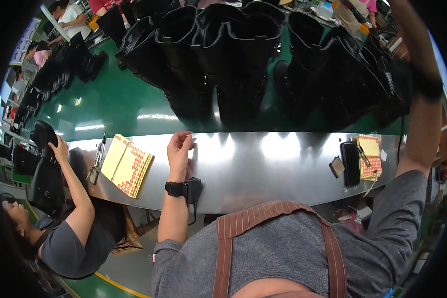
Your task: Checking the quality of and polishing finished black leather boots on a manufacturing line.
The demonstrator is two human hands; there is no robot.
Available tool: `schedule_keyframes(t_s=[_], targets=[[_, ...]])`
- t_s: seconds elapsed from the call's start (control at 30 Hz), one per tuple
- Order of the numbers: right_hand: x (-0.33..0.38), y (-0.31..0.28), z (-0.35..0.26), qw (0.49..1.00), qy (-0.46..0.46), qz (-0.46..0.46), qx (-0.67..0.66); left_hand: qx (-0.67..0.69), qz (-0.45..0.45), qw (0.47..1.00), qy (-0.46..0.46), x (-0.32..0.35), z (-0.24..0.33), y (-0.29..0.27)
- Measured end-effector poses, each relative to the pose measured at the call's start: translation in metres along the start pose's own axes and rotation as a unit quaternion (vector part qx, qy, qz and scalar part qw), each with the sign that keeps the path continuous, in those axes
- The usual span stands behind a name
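Observation:
My left hand [180, 150] rests on the shiny metal table [263, 169], its fingers curled together near the far edge, and nothing shows in them. A black wrist device [183, 189] is strapped on that arm. A pad of yellow sheets with red dot stickers [126, 165] lies just left of that hand. My right hand [414, 42] is raised at the far right beside a row of tall black boots [243, 59]. It is blurred near the picture's rim, so its grip is unclear. It has a black wrist band [427, 87].
The boots stand on a green conveyor [114, 99] behind the table. At the left a seated person's hand [59, 148] holds a black boot [42, 134]. A black case [350, 163], a small dark card [336, 167] and another sticker pad [369, 155] lie at the right. More people work at the back.

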State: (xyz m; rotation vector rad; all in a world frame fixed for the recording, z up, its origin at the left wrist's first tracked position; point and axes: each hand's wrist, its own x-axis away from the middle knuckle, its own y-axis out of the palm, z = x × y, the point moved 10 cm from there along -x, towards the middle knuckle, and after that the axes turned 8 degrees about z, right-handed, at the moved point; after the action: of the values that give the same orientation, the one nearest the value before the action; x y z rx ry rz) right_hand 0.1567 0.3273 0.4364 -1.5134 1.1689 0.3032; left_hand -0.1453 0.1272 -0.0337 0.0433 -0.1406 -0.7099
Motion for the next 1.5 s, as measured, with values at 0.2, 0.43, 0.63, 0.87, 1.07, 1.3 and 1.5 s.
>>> schedule_keyframes(t_s=[0.2,0.43,0.63,0.87,1.07,1.3,1.5], targets=[[0.240,0.035,-0.005,0.966,0.097,-0.187,-0.150,-0.286,-0.103,0.889,0.342,0.045,0.093,0.094],[0.405,0.097,0.070,0.853,0.443,-0.102,-0.254,-0.329,0.079,0.875,0.347,0.001,0.137,0.194],[0.401,0.104,0.058,0.906,0.333,-0.122,-0.232,-0.393,0.178,0.793,0.430,0.035,0.191,0.195],[0.345,0.133,-0.017,0.975,0.068,-0.073,-0.199,-0.312,0.069,0.832,0.454,0.195,0.193,0.138],[0.376,0.157,-0.014,0.975,0.134,-0.048,-0.169,-0.348,-0.122,0.725,0.582,0.240,0.133,0.107],[0.405,0.119,0.029,0.911,0.261,0.147,-0.283,-0.116,0.058,0.873,0.470,0.219,0.064,0.055],[0.412,0.076,0.059,0.878,0.272,0.300,-0.255,0.003,0.036,0.964,0.263,0.175,0.026,0.074]])
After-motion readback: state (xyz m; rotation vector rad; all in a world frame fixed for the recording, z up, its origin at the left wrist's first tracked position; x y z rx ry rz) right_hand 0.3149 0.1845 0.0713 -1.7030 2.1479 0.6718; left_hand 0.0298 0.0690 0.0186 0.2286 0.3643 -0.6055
